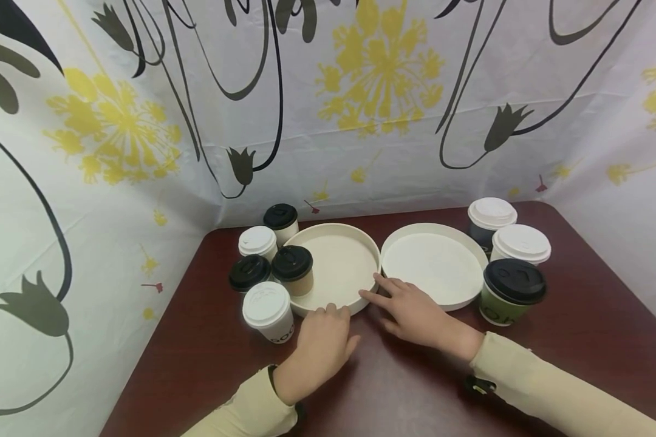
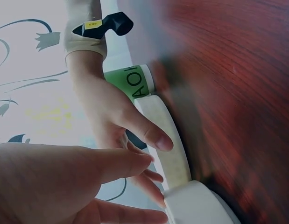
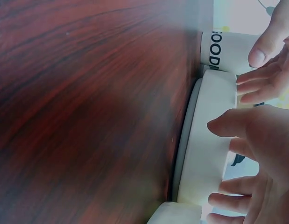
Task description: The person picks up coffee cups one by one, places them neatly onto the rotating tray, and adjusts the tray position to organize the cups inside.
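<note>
A round cream tray (image 1: 343, 267) lies on the table, a small brown cup with a black lid (image 1: 293, 270) standing inside its left edge. My left hand (image 1: 324, 340) is at this tray's near rim, fingertips over the edge and thumb held apart. My right hand (image 1: 412, 312) reaches across with spread fingers; its fingertips touch the tray's right rim, close to where a second round white tray (image 1: 432, 264) meets it. In the right wrist view the tray's outer wall (image 3: 207, 135) runs past both hands.
Left of the cream tray stand several lidded paper cups, the nearest a white cup (image 1: 268, 311). Right of the white tray are a green cup with a black lid (image 1: 511, 291) and two white-lidded cups (image 1: 519, 244). A patterned cloth (image 1: 328, 121) hangs behind the table.
</note>
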Motion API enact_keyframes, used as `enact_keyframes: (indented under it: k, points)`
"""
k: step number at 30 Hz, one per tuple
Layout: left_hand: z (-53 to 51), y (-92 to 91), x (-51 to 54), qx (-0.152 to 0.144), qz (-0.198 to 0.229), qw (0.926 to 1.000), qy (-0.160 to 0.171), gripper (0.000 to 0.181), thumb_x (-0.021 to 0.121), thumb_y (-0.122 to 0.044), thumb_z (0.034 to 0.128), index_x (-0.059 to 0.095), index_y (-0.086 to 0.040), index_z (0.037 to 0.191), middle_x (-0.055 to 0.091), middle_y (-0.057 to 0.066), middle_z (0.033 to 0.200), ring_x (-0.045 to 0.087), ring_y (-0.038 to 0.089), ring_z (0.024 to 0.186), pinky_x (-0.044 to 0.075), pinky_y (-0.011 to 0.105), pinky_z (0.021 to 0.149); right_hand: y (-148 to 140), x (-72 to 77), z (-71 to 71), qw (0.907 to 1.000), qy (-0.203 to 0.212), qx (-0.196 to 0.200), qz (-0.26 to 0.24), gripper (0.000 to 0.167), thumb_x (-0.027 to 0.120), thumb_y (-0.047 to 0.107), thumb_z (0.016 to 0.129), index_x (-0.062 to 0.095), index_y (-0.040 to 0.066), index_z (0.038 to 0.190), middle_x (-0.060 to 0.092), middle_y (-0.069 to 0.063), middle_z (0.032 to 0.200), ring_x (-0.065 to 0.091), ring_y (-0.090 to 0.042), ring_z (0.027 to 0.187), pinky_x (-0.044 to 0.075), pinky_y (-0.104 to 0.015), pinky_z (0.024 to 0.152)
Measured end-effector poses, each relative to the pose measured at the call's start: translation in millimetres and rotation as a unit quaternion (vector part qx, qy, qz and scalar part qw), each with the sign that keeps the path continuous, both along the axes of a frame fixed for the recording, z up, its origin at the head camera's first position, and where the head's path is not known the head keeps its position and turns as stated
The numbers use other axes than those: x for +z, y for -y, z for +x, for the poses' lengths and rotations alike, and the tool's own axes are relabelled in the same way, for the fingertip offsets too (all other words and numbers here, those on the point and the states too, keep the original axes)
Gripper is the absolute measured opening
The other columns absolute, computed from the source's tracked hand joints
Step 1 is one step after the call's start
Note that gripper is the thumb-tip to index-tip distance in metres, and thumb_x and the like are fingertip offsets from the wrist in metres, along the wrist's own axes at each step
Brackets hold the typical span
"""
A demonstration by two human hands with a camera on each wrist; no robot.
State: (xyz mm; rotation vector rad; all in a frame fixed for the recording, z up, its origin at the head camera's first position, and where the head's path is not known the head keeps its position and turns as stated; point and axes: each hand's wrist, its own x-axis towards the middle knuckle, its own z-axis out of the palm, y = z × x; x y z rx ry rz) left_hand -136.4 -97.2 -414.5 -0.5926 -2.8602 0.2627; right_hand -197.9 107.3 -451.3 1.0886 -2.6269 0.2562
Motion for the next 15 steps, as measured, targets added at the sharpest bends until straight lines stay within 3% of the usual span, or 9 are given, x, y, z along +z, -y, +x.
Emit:
enact_keyframes:
  k: [9, 15]
  points:
    - [4.5, -4.0, -0.6, -0.018, 0.006, 0.9998, 0.008, 0.044, 0.07, -0.052, 0.0849, 0.069, -0.01, 0.101, 0.064, 0.003, 0.081, 0.063, 0.017, 0.073, 0.051, 0.029, 0.062, 4.3, -3.4, 4.9, 0.9998, -0.006, -0.003, 0.019, 0.065, 0.075, 0.028, 0.083, 0.053, 0.023, 0.144, 0.051, -0.025, 0.145, 0.063, -0.039, 0.118, 0.053, -0.052, 0.093]
    - [4.7, -4.9, -0.4, -0.026, -0.005, 0.9996, -0.007, 0.044, 0.071, -0.052, 0.0837, 0.069, -0.011, 0.099, 0.064, 0.003, 0.079, 0.063, 0.016, 0.069, 0.049, 0.028, 0.059, 4.8, -1.4, 7.3, 0.9996, 0.005, -0.004, 0.028, 0.066, 0.074, 0.031, 0.084, 0.051, 0.023, 0.145, 0.05, -0.024, 0.146, 0.061, -0.038, 0.122, 0.053, -0.052, 0.093]
